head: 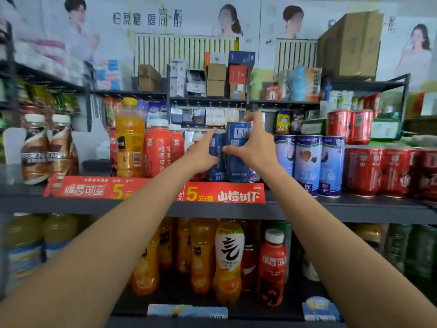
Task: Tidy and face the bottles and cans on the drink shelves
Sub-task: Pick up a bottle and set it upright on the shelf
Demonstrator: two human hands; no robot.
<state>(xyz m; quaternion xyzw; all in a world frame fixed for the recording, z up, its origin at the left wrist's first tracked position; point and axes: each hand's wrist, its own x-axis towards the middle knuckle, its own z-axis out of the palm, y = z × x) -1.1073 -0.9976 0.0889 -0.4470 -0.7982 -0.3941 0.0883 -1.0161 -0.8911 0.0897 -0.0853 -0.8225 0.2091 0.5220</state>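
Observation:
On the upper drink shelf (331,210) a tall blue can (236,159) stands at the middle, its barcode turned towards me. My right hand (256,143) grips it, thumb across the front and fingers over the top rim. Just left of it stands a second blue can (216,162). My left hand (203,155) holds that one from its left side, index finger stretched up along it. Red bottles (158,150) stand to the left, and blue-and-white cans (307,162) to the right.
Red cans (378,171) fill the right end, some stacked two high. An orange juice bottle (130,138) and brown coffee bottles (47,150) stand to the left. The lower shelf holds orange, red and green bottles (228,261). Boxes (216,79) sit on the rack above.

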